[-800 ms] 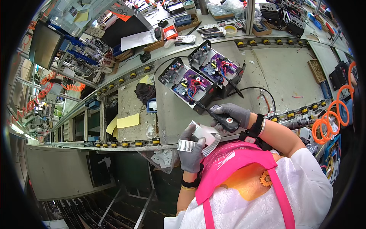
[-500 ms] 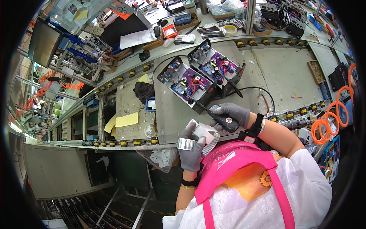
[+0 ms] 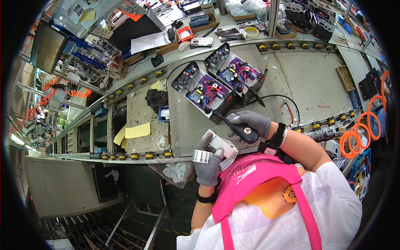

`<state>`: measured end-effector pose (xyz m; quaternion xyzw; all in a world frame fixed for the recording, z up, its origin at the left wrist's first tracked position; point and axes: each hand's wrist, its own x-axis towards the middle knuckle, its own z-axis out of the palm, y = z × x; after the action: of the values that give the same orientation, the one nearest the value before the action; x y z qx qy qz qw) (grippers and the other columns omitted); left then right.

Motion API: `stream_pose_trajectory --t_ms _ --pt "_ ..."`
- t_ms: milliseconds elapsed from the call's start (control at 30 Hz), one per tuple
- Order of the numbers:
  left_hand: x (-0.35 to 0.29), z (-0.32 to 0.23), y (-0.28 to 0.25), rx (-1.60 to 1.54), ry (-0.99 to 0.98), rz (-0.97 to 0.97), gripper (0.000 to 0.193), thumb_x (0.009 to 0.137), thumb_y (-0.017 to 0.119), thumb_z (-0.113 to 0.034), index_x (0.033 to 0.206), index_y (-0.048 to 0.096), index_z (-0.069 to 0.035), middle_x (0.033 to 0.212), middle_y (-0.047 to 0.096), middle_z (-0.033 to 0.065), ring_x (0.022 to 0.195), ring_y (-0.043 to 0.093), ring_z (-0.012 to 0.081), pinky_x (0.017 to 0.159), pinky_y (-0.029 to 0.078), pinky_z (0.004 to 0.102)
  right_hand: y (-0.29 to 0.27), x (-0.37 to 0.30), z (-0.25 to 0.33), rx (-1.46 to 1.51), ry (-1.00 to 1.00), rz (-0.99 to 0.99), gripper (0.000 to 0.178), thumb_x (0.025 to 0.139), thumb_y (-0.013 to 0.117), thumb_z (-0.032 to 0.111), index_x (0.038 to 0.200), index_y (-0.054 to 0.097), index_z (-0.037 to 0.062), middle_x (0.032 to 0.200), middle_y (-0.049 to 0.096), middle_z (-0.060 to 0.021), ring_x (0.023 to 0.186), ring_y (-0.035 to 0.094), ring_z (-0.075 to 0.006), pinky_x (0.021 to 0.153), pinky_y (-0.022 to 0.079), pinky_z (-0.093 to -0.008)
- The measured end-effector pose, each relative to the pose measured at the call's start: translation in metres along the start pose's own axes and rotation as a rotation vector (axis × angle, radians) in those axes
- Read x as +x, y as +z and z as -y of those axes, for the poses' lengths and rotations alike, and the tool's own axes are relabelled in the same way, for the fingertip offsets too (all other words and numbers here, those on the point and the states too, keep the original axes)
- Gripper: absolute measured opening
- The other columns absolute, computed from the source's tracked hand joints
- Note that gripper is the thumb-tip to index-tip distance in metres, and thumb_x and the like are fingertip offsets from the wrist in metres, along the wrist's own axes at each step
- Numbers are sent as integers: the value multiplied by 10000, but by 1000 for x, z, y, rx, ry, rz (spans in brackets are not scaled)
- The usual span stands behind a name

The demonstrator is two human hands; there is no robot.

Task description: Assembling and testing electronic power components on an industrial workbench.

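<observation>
My left hand, in a grey glove, is closed around a strip of white labels whose loose end curls up past the fingers. My gloved right hand grips a black handheld piece with a round triangle-marked sticker on it. Its narrow end points toward the nearer open-topped black unit, which shows a purple circuit board and red and blue wires. A second open unit of the same kind stands beside it, farther back and right. A black cable loops right of the units.
A grey board carries the units on the roller conveyor. Yellow paper and a dark cloth lie left of them. A plastic bag hangs at the near edge. Orange coiled hose hangs at right.
My right hand and the black handheld piece have shifted very slightly left and up. The label strip in my left hand has tilted a little. The two units look unmoved.
</observation>
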<state>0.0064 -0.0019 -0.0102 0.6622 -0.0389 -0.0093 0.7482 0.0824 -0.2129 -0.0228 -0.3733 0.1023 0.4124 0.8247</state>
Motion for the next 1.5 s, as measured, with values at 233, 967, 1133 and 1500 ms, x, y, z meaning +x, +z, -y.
stream_pose_trajectory --t_ms 233,967,1133,1500 --pt "0 -1 0 -9 -18 -16 549 757 596 -3 1273 411 28 1266 473 158 1153 465 220 971 376 338 2 0 1 62 14 -15 240 898 514 218 1030 448 29 858 621 -196 605 651 -241 473 557 -345" --pt "0 -20 9 26 -47 -75 530 727 570 58 1241 458 -7 1219 516 102 889 503 116 773 455 254 -73 -44 28 196 -136 -143 280 892 503 249 1062 476 28 801 633 -193 594 653 -254 470 566 -358" --pt "0 -19 15 21 -79 -12 537 747 624 -37 1252 449 5 1225 520 116 962 512 144 824 448 262 -99 -56 34 239 -159 -166 247 903 490 257 972 533 24 765 638 -180 579 649 -252 456 557 -350" --pt "12 -10 25 -30 -70 13 515 746 583 30 1243 453 5 1203 521 112 949 520 152 828 456 290 -110 -49 39 184 -171 -191 234 897 508 266 977 537 48 770 640 -177 581 651 -246 456 553 -343"
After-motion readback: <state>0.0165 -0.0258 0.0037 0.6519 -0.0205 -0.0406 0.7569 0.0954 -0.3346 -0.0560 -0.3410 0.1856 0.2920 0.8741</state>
